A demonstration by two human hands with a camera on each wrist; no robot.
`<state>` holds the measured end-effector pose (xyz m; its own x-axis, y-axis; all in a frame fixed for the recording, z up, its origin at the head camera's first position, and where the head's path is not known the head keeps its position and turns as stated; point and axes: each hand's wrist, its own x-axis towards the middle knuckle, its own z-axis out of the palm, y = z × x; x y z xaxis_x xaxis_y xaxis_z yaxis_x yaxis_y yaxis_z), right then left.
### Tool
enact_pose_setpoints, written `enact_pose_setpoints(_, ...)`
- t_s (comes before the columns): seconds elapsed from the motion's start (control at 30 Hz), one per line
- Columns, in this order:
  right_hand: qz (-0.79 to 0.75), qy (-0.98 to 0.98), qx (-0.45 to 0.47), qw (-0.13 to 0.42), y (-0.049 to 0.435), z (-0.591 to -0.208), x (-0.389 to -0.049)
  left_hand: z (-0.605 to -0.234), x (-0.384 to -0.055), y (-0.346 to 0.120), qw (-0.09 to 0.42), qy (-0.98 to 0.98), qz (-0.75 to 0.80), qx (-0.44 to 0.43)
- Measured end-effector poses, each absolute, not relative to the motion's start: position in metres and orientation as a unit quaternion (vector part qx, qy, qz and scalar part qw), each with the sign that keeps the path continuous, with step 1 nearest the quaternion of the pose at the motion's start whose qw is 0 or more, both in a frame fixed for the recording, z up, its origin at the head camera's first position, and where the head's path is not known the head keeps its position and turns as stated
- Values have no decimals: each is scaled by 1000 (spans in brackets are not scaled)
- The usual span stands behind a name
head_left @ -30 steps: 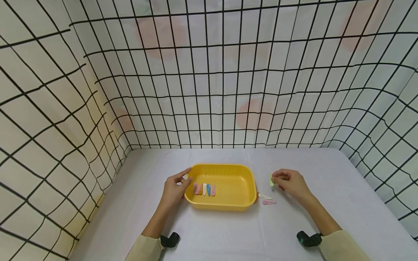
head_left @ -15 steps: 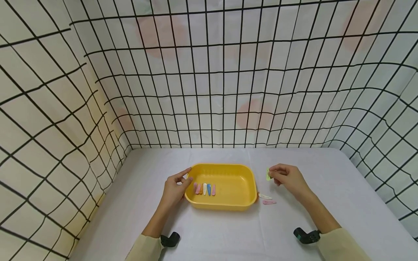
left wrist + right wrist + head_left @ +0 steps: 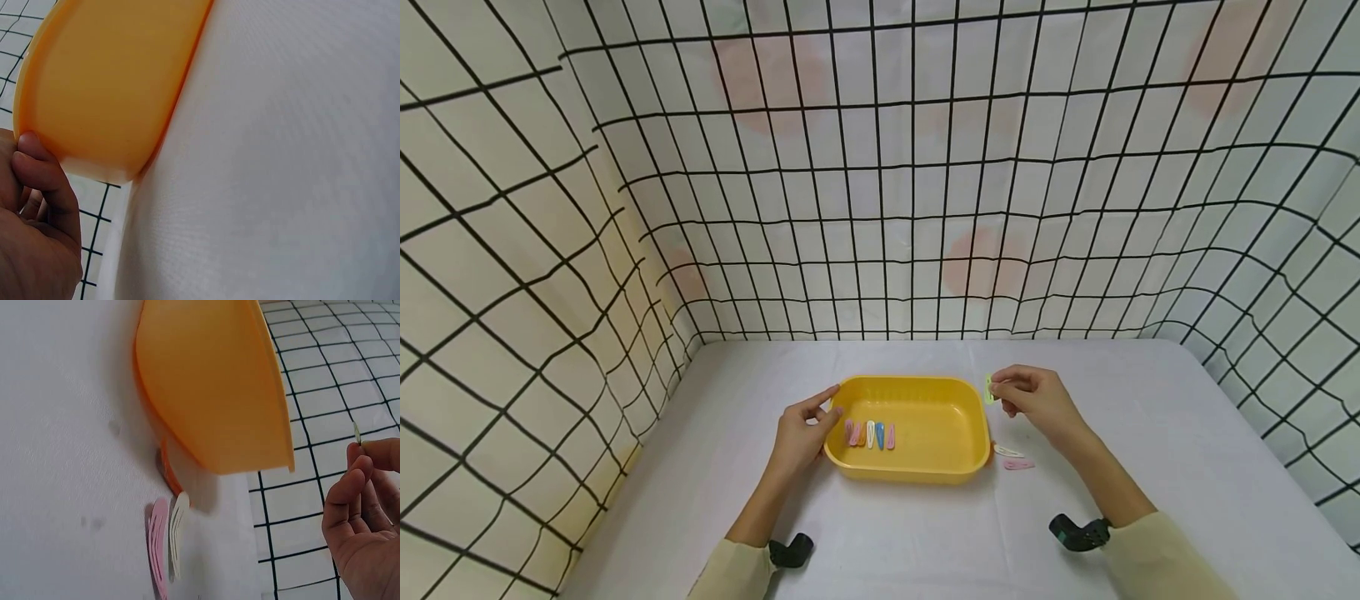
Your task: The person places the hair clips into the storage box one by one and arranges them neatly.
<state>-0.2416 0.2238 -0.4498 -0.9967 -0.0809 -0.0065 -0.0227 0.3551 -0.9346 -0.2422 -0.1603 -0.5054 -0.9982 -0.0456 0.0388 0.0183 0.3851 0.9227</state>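
Observation:
A yellow tray stands in the middle of the table. My left hand grips its left rim; in the left wrist view the curled fingers press against the outer wall. Inside, towards the left, several snap hair clips in pink, orange, white and blue lie in a row. Raised near the tray's right rim, my right hand pinches a light green hair clip between thumb and fingertips. The right wrist view shows that clip edge-on.
On the table right of the tray lie a white hair clip and a pink hair clip. An orange clip sits against the tray's outer wall. A black grid on white cloth encloses the back and sides.
My right hand has lifted the green hair clip and carried it left, up to the tray's right rim. The left hand and the tray have stayed in place.

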Motion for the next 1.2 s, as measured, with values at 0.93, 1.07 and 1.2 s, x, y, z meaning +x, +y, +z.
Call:
enact_pose_setpoints(0.93, -631, 769, -54, 86, 129, -451, -249, -506, -240, -162, 30, -829, -558, 10)
enact_pose_setpoints(1.07, -622, 777, -38, 88, 119, -455, -251, -505, -241, -161, 30, -827, -561, 4)
enact_pose_setpoints(1.2, -613, 785, -28, 85, 112, -462, -254, -505, -241, -161, 30, -826, -564, 0)
